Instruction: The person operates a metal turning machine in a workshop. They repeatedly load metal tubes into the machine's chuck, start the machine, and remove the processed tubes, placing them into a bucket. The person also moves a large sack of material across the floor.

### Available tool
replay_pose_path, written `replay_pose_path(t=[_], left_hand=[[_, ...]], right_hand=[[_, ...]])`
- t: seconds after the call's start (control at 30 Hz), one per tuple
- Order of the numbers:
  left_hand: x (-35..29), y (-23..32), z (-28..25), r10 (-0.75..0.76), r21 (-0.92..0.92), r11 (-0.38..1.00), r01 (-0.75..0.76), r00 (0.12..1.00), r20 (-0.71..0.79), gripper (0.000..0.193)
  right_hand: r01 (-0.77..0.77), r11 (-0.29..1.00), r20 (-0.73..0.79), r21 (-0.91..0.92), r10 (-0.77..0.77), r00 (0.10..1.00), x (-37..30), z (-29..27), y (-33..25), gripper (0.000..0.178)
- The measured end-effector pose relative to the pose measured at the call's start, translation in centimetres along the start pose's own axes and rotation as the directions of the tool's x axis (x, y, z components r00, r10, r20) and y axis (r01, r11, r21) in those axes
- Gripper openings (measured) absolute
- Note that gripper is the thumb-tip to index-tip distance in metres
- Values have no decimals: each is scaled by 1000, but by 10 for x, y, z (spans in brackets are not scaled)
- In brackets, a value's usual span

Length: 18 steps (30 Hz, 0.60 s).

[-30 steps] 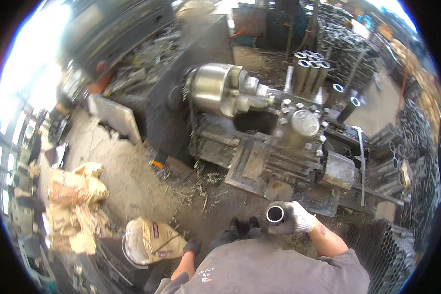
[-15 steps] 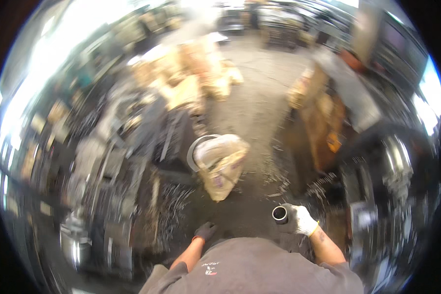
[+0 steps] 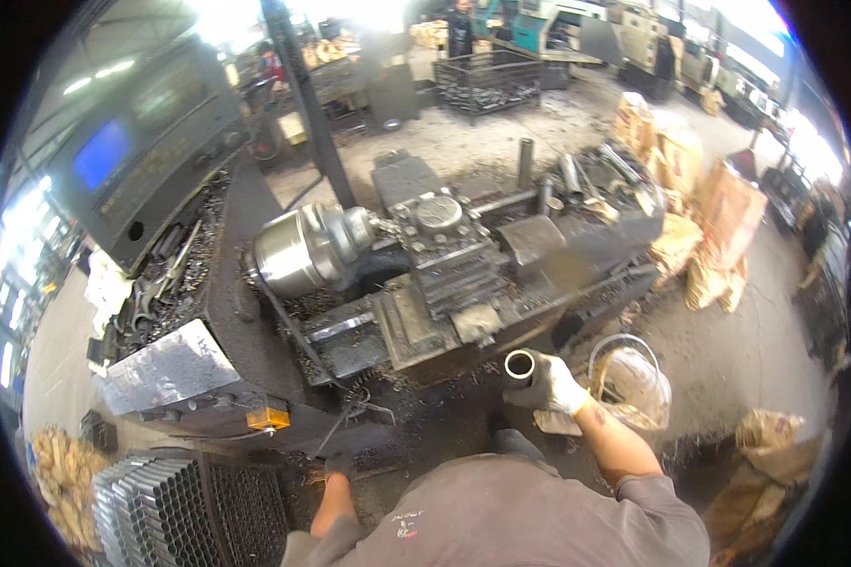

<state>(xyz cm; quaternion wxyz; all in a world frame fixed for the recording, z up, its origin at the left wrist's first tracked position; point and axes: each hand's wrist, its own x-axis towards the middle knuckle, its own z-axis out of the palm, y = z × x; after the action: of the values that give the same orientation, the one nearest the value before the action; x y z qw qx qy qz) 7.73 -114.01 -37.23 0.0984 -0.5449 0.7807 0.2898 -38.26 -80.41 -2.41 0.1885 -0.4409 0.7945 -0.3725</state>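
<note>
One metal tube (image 3: 519, 364) is held at 4 o'clock of the view by one gloved right hand (image 3: 546, 382); the fingers are wrapped around its wall, and its open end is turned upward. The left hand (image 3: 338, 465) is positioned at 7 o'clock near one thin rod (image 3: 338, 430); whether its fingers are clenched or released cannot be told. The space ahead is blocked by one lathe, fitted with one chuck (image 3: 293, 253) toward 10 o'clock and one tool post (image 3: 438, 215) at 12. Stacked tubes (image 3: 147, 501), too numerous to be counted, are located at 8 o'clock.
</note>
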Motion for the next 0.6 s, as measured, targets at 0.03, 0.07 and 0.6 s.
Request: replay_pose_path(t=[0.03,0.07,0.6], left_hand=[[-9,-8,2,-151,-85,985,147,988,-39,54],[-25,-13,1,-159,-86,985,149,979,-128,52],[-66,117,-143,-437,-408,890,204,122,-891,47]], right_hand=[[18,1000,-4,-4,-18,1000,30,2,4,56],[127,992,-64,22,-126,990,55,2,9,53],[321,945,529,57,-302,793,246,-113,30,40]])
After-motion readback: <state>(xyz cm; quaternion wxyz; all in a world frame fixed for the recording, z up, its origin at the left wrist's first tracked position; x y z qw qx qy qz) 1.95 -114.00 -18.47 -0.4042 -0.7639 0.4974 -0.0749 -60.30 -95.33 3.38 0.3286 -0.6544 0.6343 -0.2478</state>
